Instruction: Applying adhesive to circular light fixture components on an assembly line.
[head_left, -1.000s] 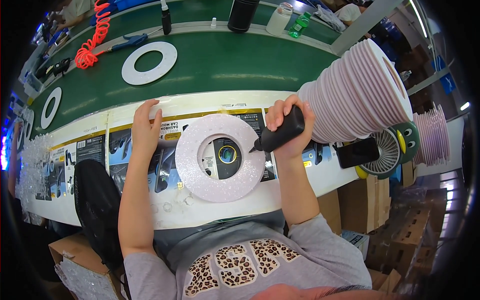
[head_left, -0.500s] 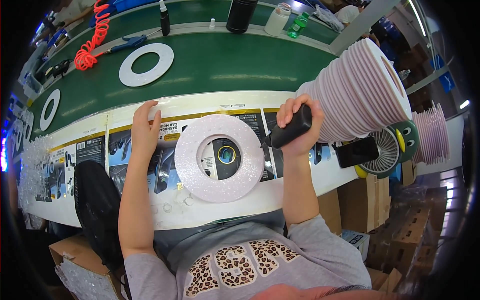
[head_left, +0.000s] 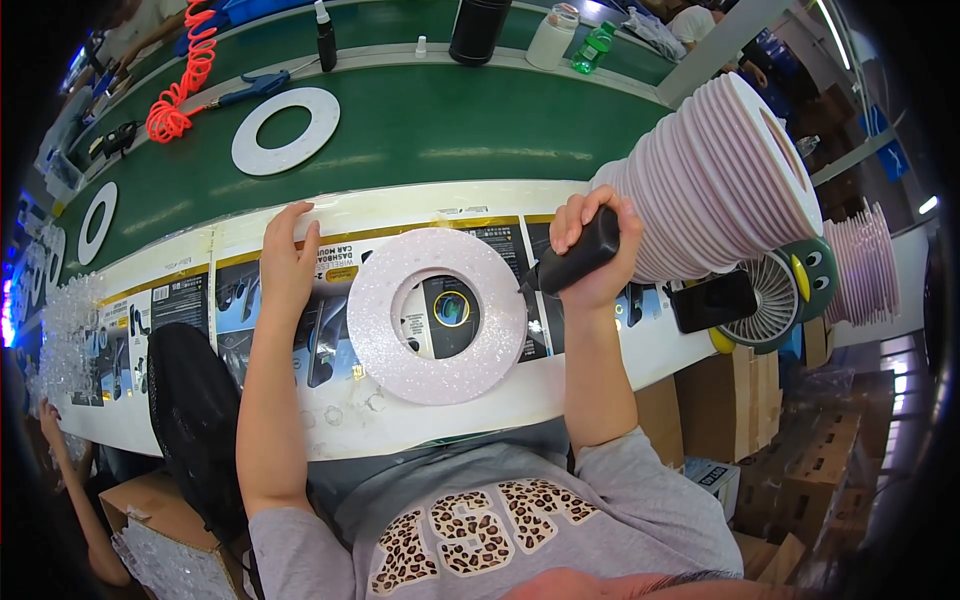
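Note:
A speckled, pale pink-white flat ring (head_left: 385, 350) lies in front of me, and printed packaging sheets show through its centre hole. My right hand (head_left: 600, 250) is wrapped around a tool with a bulky black handle (head_left: 575, 258). The tool's narrow tip points left at the ring's right edge; whether they touch, I cannot tell. My left hand (head_left: 290, 255) rests on the printed sheet (head_left: 235, 290) left of the ring, fingers stretched out and holding nothing. Beyond my right hand, a tall leaning stack of similar rings (head_left: 710, 190) stands at the right.
Past the white table edge runs a green conveyor belt (head_left: 420, 130) carrying white rings (head_left: 245, 150). A blue air gun (head_left: 255, 88) with a coiled red hose lies there. Right: a phone (head_left: 715, 302), a small fan (head_left: 765, 305), cardboard boxes. Left: a black bag (head_left: 190, 420), a co-worker's arm (head_left: 85, 500).
The rings on the green belt have shifted slightly left. A co-worker's arm has come into view at the lower left. My hands and the ring before me have barely moved.

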